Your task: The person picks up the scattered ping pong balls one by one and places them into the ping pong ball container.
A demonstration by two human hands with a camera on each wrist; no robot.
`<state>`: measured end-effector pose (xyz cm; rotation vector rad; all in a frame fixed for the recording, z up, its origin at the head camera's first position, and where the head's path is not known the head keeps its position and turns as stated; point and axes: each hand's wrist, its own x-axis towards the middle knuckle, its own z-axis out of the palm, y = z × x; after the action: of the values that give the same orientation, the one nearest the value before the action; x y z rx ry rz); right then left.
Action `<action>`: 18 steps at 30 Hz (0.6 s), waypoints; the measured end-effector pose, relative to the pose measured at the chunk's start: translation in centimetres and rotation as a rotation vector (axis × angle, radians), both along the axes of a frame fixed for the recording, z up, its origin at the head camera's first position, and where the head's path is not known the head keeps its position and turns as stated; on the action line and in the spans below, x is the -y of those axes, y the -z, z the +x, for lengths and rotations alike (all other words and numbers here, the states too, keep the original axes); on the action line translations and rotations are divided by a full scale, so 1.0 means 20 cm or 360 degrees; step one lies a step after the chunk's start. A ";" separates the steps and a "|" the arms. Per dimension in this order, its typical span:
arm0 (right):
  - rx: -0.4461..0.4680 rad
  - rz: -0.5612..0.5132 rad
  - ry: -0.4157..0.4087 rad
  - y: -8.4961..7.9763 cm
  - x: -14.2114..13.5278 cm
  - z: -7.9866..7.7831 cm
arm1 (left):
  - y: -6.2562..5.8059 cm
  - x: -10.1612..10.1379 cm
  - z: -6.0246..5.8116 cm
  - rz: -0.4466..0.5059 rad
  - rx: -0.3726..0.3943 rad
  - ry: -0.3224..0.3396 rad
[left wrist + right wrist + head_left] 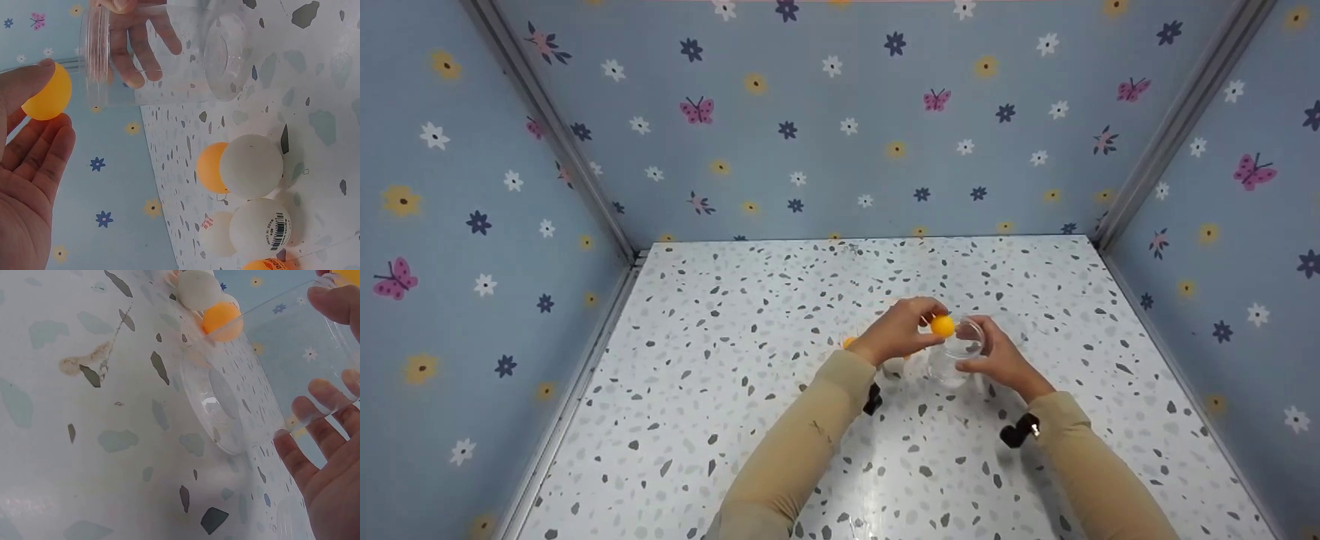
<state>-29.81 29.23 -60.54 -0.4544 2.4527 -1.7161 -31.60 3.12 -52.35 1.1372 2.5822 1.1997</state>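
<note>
Between thumb and fingers, my left hand [901,328] pinches an orange ping-pong ball [943,326] at the mouth of a clear plastic jar [950,371]. From the other side my right hand [1003,361] grips the jar, its thumb and fingers spread around the wall near the rim. In the left wrist view the ball [48,95] is just outside the rim, apart from it. White ping-pong balls [251,166] and orange ones [211,167] lie on the table beside the jar, partly hidden by my left hand in the head view.
The table [720,420] has a white speckled top. Blue patterned panels [840,120] enclose it at the back and both sides, with grey metal posts [1177,120] at the corners. A faint clear curved edge [284,517] shows low in the right wrist view; its kind is unclear.
</note>
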 end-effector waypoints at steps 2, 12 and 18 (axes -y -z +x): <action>0.0001 0.0010 0.0008 0.00 0.00 0.00 | 0.00 -0.01 0.00 -0.0018 -0.0014 0.0013; -0.0002 0.0033 0.0029 0.01 0.00 0.00 | 0.02 -0.05 0.01 -0.0069 -0.0087 0.0072; 0.0016 -0.0011 0.0052 0.01 0.00 0.00 | 0.03 -0.06 0.02 -0.0109 -0.0070 0.0102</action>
<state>-29.77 29.20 -60.65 -0.4075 2.4618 -1.7354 -31.27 4.36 -52.86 1.2354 2.5754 1.0769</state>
